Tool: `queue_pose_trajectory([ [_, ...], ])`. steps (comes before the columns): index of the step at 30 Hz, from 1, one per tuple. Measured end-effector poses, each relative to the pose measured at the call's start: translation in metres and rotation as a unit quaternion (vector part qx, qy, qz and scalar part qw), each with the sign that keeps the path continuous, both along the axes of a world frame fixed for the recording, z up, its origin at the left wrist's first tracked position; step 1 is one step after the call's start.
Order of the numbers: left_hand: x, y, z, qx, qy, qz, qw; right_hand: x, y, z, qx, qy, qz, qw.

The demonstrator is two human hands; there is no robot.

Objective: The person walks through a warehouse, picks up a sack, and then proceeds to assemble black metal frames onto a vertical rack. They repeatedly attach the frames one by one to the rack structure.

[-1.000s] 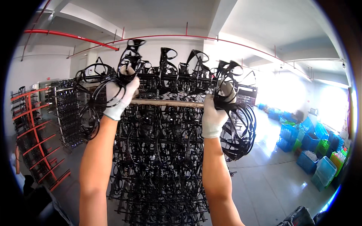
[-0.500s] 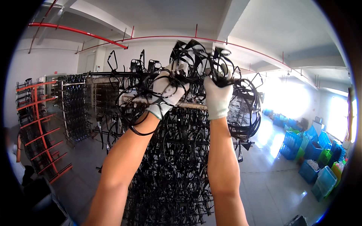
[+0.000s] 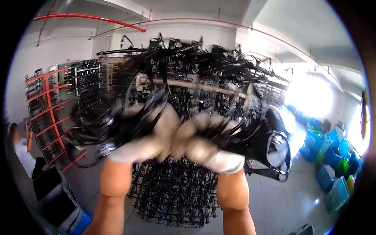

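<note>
My white-gloved left hand (image 3: 156,131) is smeared by motion, with its fingers closed around a bunch of glossy black looped pieces (image 3: 113,127) that fan out to the left. Close beside it, my right hand (image 3: 207,147), also gloved, grips a second bunch of black looped pieces (image 3: 258,143) sticking out to the right. The two hands nearly meet in front of a tall rack hung densely with similar black pieces (image 3: 176,192). A pale horizontal bar (image 3: 196,87) of the rack shows behind them. Blur hides the exact kind of the pieces.
At left stands a red-barred rack (image 3: 49,103) with dark pieces on it, and a person in a white top (image 3: 24,154) beside it. Dark crates (image 3: 55,196) are at the lower left. Blue and green bins (image 3: 333,156) line the right side.
Both hands have come down and closer together from the rack's top, carrying bunches of black pieces with them. The view has shifted slightly, bringing the person and crates at left further in.
</note>
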State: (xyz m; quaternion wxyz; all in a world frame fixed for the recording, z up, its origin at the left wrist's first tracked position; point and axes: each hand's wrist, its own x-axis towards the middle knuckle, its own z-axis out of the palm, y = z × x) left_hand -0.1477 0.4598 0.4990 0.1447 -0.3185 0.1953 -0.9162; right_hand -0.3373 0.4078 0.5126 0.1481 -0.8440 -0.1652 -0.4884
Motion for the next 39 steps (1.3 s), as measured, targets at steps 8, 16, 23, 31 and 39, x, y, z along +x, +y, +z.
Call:
queue_pose_trajectory([
  [8, 0.077, 0.038, -0.132, 0.409, 0.459, -0.563, 0.553, -0.007, 0.068, -0.101, 0.527, 0.013, 0.270, 0.806],
  [16, 0.123, -0.100, -0.046, 0.211, 0.542, -0.812, -0.055, -0.175, 0.008, -0.040, 0.227, -0.427, -0.483, 0.730],
  [23, 0.146, -0.158, -0.057, 0.307, 0.602, -0.713, -0.185, -0.200, -0.038, -0.020, 0.367, -0.176, -0.633, 0.659],
  [31, 0.163, -0.179, -0.105, 0.327, 0.508, -0.751, -0.266, -0.192, -0.024, -0.036, 0.329, -0.329, -0.496, 0.733],
  [39, 0.181, -0.176, -0.117, 0.412, 0.477, -0.707, -0.320, -0.110, -0.004, -0.091, 0.161, -0.325, -0.447, 0.818],
])
